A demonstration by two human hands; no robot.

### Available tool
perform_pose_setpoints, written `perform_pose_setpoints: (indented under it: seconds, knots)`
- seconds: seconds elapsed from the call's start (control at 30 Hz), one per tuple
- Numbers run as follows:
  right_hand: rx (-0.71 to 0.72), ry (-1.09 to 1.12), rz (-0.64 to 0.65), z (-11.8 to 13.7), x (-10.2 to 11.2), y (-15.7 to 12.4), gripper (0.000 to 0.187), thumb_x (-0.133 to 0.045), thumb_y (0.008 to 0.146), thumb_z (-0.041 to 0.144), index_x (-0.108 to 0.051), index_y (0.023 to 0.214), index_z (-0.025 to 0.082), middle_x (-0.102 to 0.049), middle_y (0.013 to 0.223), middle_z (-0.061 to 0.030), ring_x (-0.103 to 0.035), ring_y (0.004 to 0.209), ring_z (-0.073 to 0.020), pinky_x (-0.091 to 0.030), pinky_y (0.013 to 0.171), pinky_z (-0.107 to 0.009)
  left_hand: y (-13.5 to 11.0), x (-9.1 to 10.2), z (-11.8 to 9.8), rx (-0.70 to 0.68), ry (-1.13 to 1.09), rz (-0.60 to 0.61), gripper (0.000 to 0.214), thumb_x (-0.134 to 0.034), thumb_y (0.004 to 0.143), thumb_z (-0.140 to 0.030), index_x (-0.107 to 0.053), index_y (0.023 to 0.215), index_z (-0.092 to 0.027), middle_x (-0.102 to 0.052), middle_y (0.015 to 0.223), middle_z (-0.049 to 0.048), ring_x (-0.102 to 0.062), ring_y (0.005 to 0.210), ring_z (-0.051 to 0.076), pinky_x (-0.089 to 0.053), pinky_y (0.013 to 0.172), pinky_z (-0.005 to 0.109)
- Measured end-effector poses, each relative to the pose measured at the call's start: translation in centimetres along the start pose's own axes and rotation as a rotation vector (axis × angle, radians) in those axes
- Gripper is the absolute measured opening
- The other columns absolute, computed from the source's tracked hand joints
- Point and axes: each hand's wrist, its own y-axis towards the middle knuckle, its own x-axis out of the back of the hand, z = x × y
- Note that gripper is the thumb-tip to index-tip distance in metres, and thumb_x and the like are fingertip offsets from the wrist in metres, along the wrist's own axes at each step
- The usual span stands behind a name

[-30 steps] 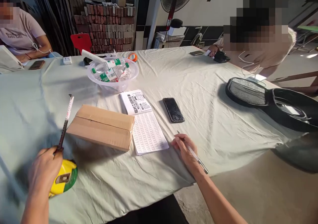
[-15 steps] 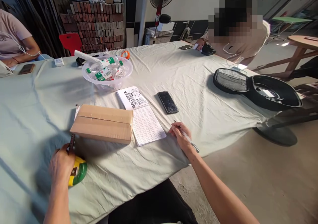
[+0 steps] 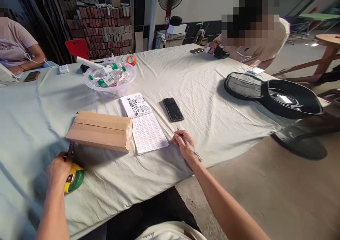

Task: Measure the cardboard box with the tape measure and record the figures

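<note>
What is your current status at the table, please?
Left hand holding tape measure, blade extended. Right hand holding pen beside open booklet. Cardboard box hiding part of the blade.

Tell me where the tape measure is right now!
In the head view, the tape measure is at the lower left, in the person's left hand, on the near side of the cardboard box.

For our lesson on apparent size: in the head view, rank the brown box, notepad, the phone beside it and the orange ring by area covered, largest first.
1. Brown box
2. Notepad
3. Phone
4. Orange ring; it lies farthest away, which shrinks it.
</note>
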Motion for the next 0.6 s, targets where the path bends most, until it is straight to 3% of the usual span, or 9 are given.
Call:
perform_pose_setpoints:
  seconds: [0.3, 0.43, 0.6]
  knots:
    - [-0.037, 0.057, 0.009, -0.7, 1.4, 0.1, 0.018, -0.059, 0.087, 0.043, -0.061, 0.089, 0.026, -0.064, 0.067, -0.0014, -0.054, 0.056, -0.0171, -0.045, 0.055, -0.032, -1.4, 0.5, -2.7, 0.174, 0.088, -0.018, 0.029, -0.054, 0.084, -0.045, -0.061, 0.104, -0.024, -0.068, 0.086, -0.0021, -0.061, 0.067, 0.019, -0.040, 0.053, 0.022]
    - [-0.071, 0.059, 0.037, -0.9, 1.6, 0.2, 0.015, -0.058, 0.087, 0.040, -0.061, 0.089, 0.025, -0.064, 0.067, -0.0005, -0.056, 0.057, -0.0158, -0.047, 0.056, -0.031, -2.7, 1.1, -4.3, 0.210, 0.147, -0.059, 0.032, -0.048, 0.087, -0.050, -0.060, 0.081, -0.021, -0.058, 0.063, -0.0012, -0.062, 0.068, 0.022, -0.040, 0.054, 0.024]
    - [-0.099, 0.060, 0.078, -1.0, 1.9, 0.3, 0.014, -0.057, 0.087, 0.040, -0.060, 0.089, 0.026, -0.064, 0.067, -0.0007, -0.059, 0.057, -0.0162, -0.048, 0.055, -0.030, -3.2, 1.4, -5.5, 0.270, 0.209, -0.173, 0.034, -0.045, 0.087, -0.051, -0.052, 0.077, -0.020, -0.049, 0.058, 0.0010, -0.063, 0.075, 0.030, -0.040, 0.055, 0.028]
